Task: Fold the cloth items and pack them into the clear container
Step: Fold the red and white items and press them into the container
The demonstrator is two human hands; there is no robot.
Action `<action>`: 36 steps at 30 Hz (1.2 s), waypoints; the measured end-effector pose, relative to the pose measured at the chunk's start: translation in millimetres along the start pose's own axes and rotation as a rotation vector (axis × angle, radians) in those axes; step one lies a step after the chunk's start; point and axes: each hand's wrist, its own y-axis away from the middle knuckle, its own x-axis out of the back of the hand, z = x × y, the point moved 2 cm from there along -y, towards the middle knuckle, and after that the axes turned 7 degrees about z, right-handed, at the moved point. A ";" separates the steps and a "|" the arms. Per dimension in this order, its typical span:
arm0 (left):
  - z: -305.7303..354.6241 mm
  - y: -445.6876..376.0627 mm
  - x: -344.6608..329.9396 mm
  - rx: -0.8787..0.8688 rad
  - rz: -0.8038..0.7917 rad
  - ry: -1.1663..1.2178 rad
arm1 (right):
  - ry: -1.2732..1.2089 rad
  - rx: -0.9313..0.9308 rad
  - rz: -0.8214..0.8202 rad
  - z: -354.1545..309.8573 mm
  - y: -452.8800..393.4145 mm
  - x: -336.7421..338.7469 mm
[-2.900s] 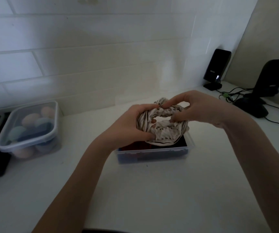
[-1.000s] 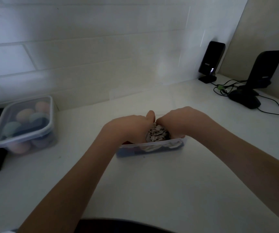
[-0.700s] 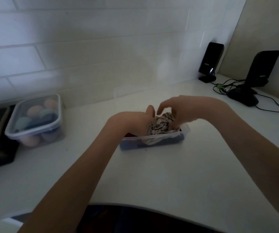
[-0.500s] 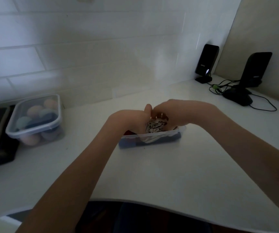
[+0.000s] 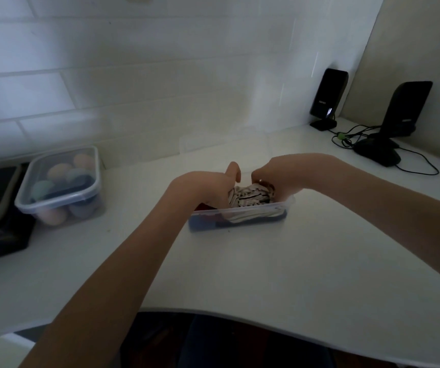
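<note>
My left hand point(image 5: 208, 188) and my right hand point(image 5: 280, 176) are both down in the clear container point(image 5: 237, 220), which sits on the white counter point(image 5: 240, 274) straight ahead of me at twelve o'clock. Between them is the striped cloth point(image 5: 252, 198), a bunched, gathered piece in pale fabric with dark lines. It sits on top of darker red and blue cloth already packed below, and its crown stands above the container's rim.

My left fingers are curled down around the cloth's nine o'clock side, with the thumb standing free above. My right fingers are curled over its twelve-to-three o'clock side, gripping and pressing it down. The fingertips themselves are hidden in the folds, so I cannot say how deep they reach.

This thing should weigh next to nothing and has no stiffness at all. I judge it springy: the gathers look as if they want to puff back up once I let go. It will not slip or break, but it can unroll. The best hold is on the bulk from both sides, thumbs on top, squeezing it flat and tucking loose edges down against the container wall, rather than pulling on one edge, which would undo the fold.

The container looks light too, so pressing straight down is safer than pushing sideways, which could skate it across the counter.

At ten o'clock stands a lidded box of coloured balls point(image 5: 62, 184); at two o'clock, two black speakers point(image 5: 327, 95) with cables.
</note>
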 end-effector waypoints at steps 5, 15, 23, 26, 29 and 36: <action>-1.3 -1.6 -2.9 -0.005 0.004 0.008 | 0.017 0.051 0.071 3.7 -3.1 -11.2; -9.2 12.3 3.5 -0.059 0.045 0.250 | -0.254 0.040 0.129 13.3 8.5 -10.0; -21.2 33.8 10.5 -0.140 0.346 0.397 | -0.505 -0.011 0.127 23.7 9.3 -6.9; -21.9 37.6 16.2 -0.143 0.472 0.389 | -0.549 -0.013 0.178 28.1 9.6 -1.9; -21.6 37.2 16.6 -0.142 0.497 0.320 | -0.447 -0.005 0.167 28.7 8.0 -2.7; -15.0 33.8 5.7 -0.063 0.492 -0.033 | -0.045 0.004 0.200 24.3 7.8 -9.8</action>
